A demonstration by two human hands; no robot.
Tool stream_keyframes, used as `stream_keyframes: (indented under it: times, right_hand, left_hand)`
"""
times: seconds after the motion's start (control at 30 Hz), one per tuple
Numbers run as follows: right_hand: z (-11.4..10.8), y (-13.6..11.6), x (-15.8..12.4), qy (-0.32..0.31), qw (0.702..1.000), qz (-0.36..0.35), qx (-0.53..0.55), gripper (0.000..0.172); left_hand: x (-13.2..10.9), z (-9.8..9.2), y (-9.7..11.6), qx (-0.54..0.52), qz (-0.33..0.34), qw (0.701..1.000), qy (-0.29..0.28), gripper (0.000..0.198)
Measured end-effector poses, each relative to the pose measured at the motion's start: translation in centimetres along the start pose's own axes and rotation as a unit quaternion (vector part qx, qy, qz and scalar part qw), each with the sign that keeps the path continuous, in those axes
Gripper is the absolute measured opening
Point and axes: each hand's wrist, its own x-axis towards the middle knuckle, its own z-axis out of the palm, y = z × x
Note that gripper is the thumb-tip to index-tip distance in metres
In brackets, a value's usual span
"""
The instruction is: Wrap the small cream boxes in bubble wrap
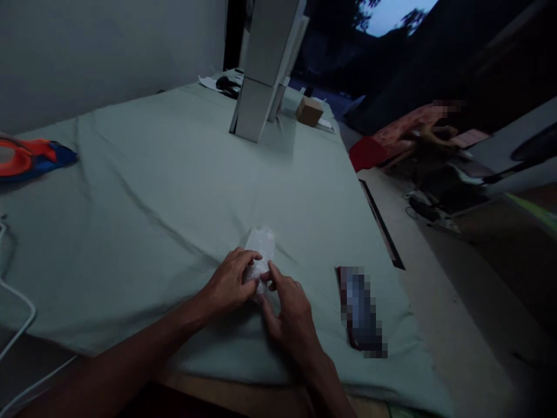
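A small, whitish, translucent packet [261,241], perhaps bubble wrap, lies on the cloth-covered surface in front of me. My left hand [230,278] holds its left side, thumb and fingers bent over it. From the right, my right hand [289,302] grips the near right edge between thumb and curled fingers. The packet's near part is mostly hidden under my fingers, and I cannot make out what is inside it. To the right of my right hand lies a dark, flat, phone-like object [361,310], blurred out, with a reddish edge.
A pale green cloth [304,191] covers the surface, with folds. Tall white boxes [255,107] stand farther back, near a small brown box [309,111]. An orange and blue object [32,157] sits far left; a white cable [26,325] hangs at the near left.
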Motion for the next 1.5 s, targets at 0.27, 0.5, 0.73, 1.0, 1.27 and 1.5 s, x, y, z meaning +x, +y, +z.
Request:
stream_keyframes:
  times: [0.27, 0.5, 0.73, 1.0, 1.27, 1.5]
  right_hand:
    - [-1.6, 2.6, 2.3, 0.012, 0.906, 0.322, 0.273, 0.053]
    - [1.0, 3.8, 6.6, -0.038, 0.864, 0.356, 0.353, 0.046]
    - [1.0, 3.0, 5.7, 0.005, 0.926, 0.236, 0.293, 0.022]
    - [-0.6, 3.0, 3.5, -0.011, 0.992, 0.005, 0.124, 0.021]
    - [-1.5, 1.4, 0.6, -0.092, 0.99, -0.095, -0.051, 0.061]
    - [-0.2, 1.5, 1.5, -0.042, 0.994, -0.085, -0.056, 0.047]
  left_hand:
    - [-0.1, -0.2, 0.6, 0.01, 0.005, 1.0, -0.002, 0.03]
    - [0.1, -0.3, 0.6, 0.009, 0.003, 1.0, -0.015, 0.028]
    - [0.1, 0.0, 0.3, 0.047, -0.012, 0.999, 0.021, 0.021]
    - [0.2, -0.1, -0.5, 0.008, -0.02, 0.999, 0.048, 0.071]
    - [0.5, -0.7, -0.6, -0.075, -0.005, 0.996, -0.041, 0.022]
    - [0.7, -1.1, -0.2, -0.059, -0.031, 0.997, -0.025, 0.028]
